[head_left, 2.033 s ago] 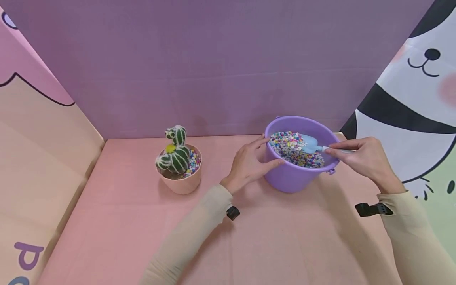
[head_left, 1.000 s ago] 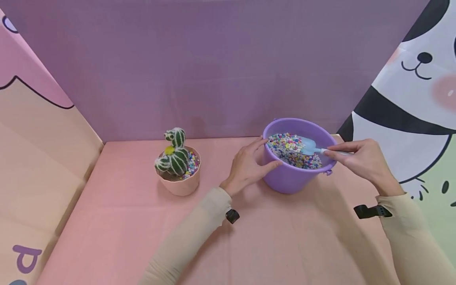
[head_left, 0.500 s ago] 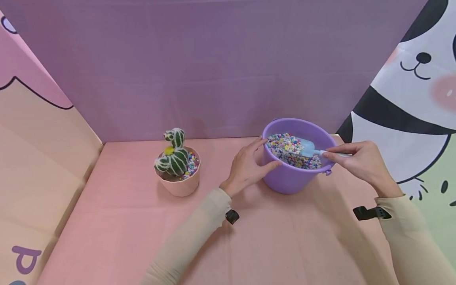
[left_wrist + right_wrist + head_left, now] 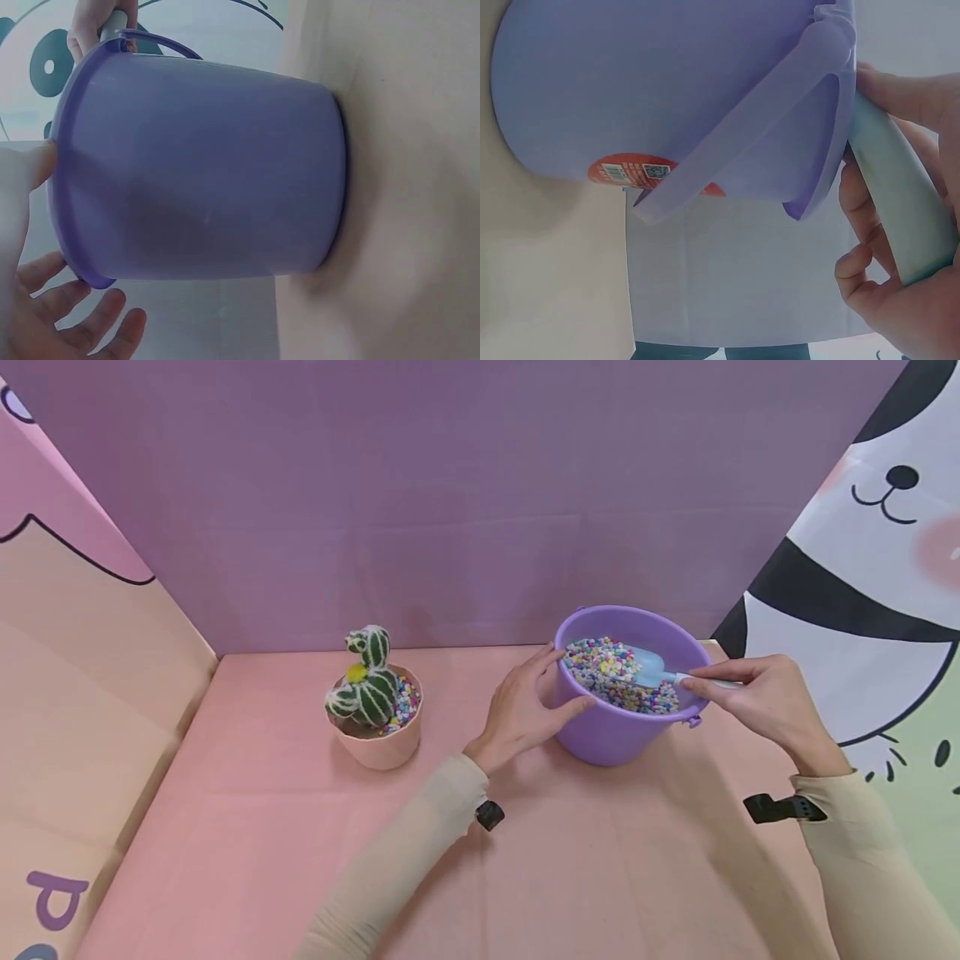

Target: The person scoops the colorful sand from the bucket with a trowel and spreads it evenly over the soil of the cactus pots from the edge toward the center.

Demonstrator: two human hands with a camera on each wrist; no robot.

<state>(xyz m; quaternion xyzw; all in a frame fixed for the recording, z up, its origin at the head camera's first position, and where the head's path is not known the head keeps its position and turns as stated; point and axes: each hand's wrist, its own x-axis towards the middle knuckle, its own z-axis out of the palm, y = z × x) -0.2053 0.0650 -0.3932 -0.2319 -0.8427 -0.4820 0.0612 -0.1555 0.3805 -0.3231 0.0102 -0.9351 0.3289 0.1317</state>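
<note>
Colourful beads [image 4: 596,660] lie inside a purple bucket [image 4: 611,735]. My right hand [image 4: 768,697] pinches the handle of a light blue scoop [image 4: 648,667]; its blade rests among the beads, partly covered. In the right wrist view, thumb and fingers close round the pale scoop handle [image 4: 900,195]. With thumb and index finger spread apart, my left hand [image 4: 517,710] touches the bucket's rim at its left and front. The left wrist view shows its other fingers [image 4: 105,322] loose beside the bucket [image 4: 202,165]. A toy cactus [image 4: 371,693] stands in a peach pot [image 4: 382,750], beads on its right side.
A pink cloth [image 4: 277,852] covers the table. Behind rises a purple backdrop [image 4: 450,510], with printed panels on both sides, a panda [image 4: 855,585] on the right. The bucket's handle [image 4: 742,124] hangs down on its right side.
The scoop's blade has shifted slightly in the beads. Both hands stay in nearly the same places at the bucket. The whole view sways a little.
</note>
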